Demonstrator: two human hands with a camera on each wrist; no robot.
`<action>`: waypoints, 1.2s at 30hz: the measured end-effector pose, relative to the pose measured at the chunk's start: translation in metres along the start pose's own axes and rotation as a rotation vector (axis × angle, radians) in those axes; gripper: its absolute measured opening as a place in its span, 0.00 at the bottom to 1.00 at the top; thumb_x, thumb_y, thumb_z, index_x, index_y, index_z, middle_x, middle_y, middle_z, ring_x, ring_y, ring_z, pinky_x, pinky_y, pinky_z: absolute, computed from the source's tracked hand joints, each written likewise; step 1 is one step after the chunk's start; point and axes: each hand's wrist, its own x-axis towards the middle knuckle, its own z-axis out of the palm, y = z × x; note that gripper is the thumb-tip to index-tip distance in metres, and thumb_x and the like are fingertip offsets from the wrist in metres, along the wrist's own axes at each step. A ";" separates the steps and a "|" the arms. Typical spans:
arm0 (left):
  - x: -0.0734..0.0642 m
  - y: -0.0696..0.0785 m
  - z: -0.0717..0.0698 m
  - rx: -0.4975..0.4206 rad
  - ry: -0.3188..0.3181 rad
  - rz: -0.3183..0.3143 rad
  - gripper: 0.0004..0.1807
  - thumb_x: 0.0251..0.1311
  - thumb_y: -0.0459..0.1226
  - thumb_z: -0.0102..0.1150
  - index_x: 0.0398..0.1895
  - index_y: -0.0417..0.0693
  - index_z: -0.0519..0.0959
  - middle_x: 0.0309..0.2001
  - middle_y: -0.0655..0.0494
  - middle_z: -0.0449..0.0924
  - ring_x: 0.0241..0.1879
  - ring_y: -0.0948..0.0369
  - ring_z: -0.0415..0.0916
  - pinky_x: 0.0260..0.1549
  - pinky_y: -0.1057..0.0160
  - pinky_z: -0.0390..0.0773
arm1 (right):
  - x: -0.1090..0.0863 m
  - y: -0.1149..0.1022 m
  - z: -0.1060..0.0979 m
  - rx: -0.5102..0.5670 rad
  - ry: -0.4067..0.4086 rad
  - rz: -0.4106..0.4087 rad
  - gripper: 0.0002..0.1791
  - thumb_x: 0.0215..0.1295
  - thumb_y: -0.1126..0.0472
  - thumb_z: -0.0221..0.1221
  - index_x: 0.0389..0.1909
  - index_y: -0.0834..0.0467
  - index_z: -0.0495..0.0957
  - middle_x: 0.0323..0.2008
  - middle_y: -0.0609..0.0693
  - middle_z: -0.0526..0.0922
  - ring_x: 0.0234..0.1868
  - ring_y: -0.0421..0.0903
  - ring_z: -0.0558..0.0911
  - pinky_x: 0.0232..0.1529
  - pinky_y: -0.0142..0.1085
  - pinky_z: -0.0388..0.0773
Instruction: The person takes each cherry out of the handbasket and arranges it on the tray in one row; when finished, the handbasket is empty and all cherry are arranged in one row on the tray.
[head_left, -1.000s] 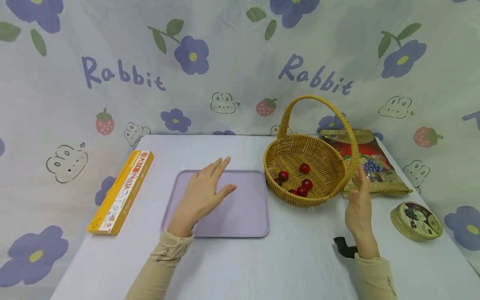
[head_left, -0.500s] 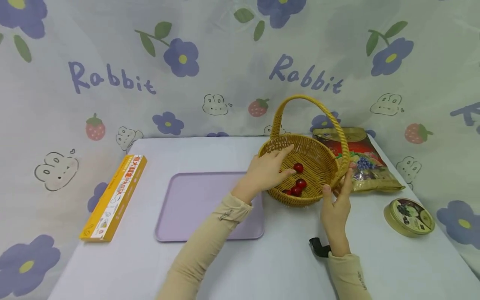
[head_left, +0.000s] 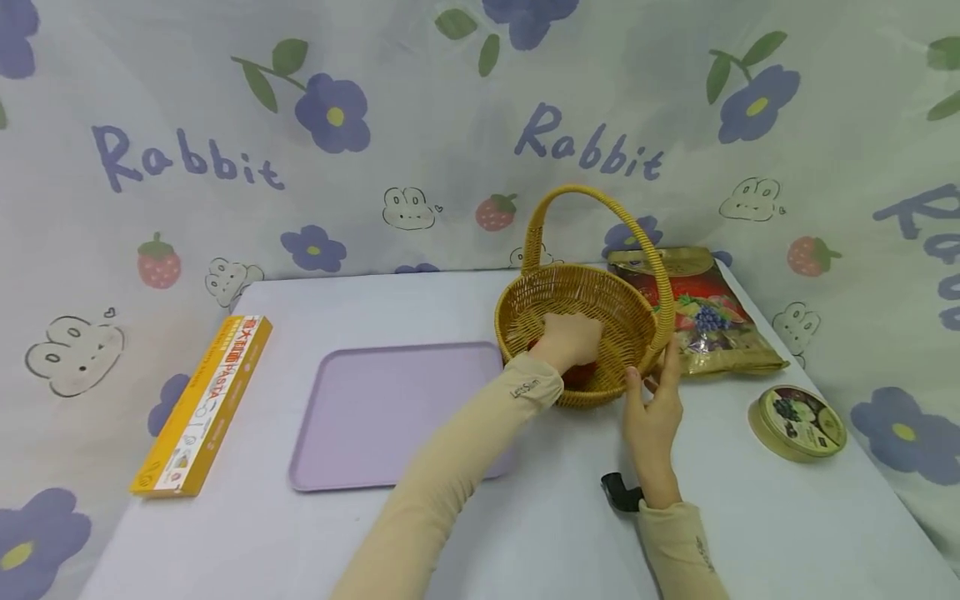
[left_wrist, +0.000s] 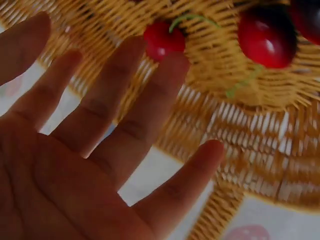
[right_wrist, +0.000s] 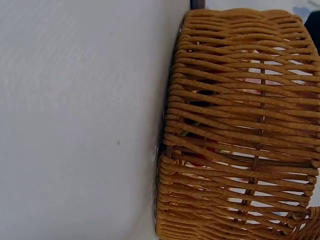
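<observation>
A round wicker basket [head_left: 577, 283] with a tall arched handle stands right of centre in the head view. My left hand [head_left: 572, 340] reaches down inside it, hiding most of the cherries. The left wrist view shows that hand's fingers [left_wrist: 135, 122] spread and straight over a red cherry [left_wrist: 160, 40], with a second, larger-looking cherry [left_wrist: 267, 37] to the right. My right hand [head_left: 655, 425] holds the basket at its near right side, thumb and fingers at the rim by the handle's foot. Only the woven outer wall [right_wrist: 240, 125] shows in the right wrist view.
A lilac tray [head_left: 375, 417] lies left of the basket, and a yellow pasta box [head_left: 202, 408] farther left. A fruit-printed bag [head_left: 697, 312] lies behind the basket at right. A round tin [head_left: 797, 422] and a black object [head_left: 621, 492] sit near my right hand.
My left hand has moved right from above the tray and down into the basket. My right hand has come against the basket's near right side. The view has shifted slightly right.
</observation>
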 end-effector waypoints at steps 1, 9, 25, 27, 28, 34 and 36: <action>0.004 0.005 0.001 0.024 -0.017 -0.010 0.20 0.69 0.45 0.50 0.63 0.62 0.74 0.60 0.59 0.78 0.60 0.55 0.75 0.63 0.43 0.67 | 0.000 0.001 0.000 -0.005 0.003 -0.006 0.37 0.73 0.60 0.52 0.76 0.58 0.47 0.58 0.70 0.73 0.53 0.65 0.76 0.51 0.62 0.72; 0.019 0.029 0.009 0.175 -0.130 -0.099 0.21 0.73 0.47 0.43 0.66 0.65 0.71 0.63 0.63 0.75 0.63 0.57 0.73 0.66 0.47 0.65 | 0.000 0.003 0.000 -0.024 -0.002 0.003 0.37 0.72 0.58 0.53 0.76 0.57 0.48 0.56 0.71 0.74 0.54 0.66 0.76 0.53 0.62 0.73; 0.014 0.019 0.003 0.154 -0.054 -0.047 0.21 0.64 0.50 0.57 0.60 0.62 0.77 0.55 0.62 0.82 0.55 0.58 0.78 0.63 0.47 0.68 | 0.000 0.004 -0.001 -0.026 -0.004 0.041 0.37 0.71 0.61 0.54 0.76 0.57 0.48 0.56 0.69 0.75 0.55 0.64 0.76 0.54 0.58 0.73; 0.012 0.015 -0.002 0.121 -0.029 -0.040 0.21 0.62 0.51 0.59 0.59 0.62 0.77 0.54 0.62 0.82 0.55 0.58 0.78 0.62 0.48 0.68 | 0.000 0.004 -0.001 -0.024 -0.003 0.044 0.37 0.71 0.61 0.54 0.76 0.56 0.48 0.57 0.69 0.75 0.55 0.63 0.76 0.54 0.58 0.73; 0.010 0.012 -0.005 0.102 -0.016 -0.035 0.22 0.62 0.51 0.59 0.59 0.62 0.77 0.54 0.62 0.82 0.55 0.58 0.78 0.62 0.47 0.68 | 0.000 0.003 -0.001 -0.023 -0.003 0.046 0.37 0.72 0.61 0.53 0.76 0.56 0.47 0.57 0.69 0.75 0.55 0.63 0.76 0.54 0.58 0.73; -0.006 -0.018 -0.019 -0.110 0.088 -0.005 0.22 0.59 0.52 0.61 0.57 0.60 0.76 0.51 0.59 0.83 0.51 0.57 0.79 0.56 0.48 0.73 | -0.001 0.002 0.000 -0.028 -0.009 0.049 0.37 0.72 0.61 0.53 0.77 0.54 0.47 0.59 0.67 0.74 0.56 0.61 0.76 0.53 0.57 0.73; -0.014 -0.033 -0.022 -0.233 0.130 -0.004 0.19 0.58 0.52 0.63 0.50 0.59 0.77 0.44 0.60 0.83 0.44 0.59 0.80 0.47 0.52 0.77 | -0.002 0.001 0.000 -0.028 -0.011 0.049 0.37 0.72 0.62 0.53 0.77 0.54 0.47 0.59 0.67 0.75 0.56 0.61 0.76 0.53 0.56 0.73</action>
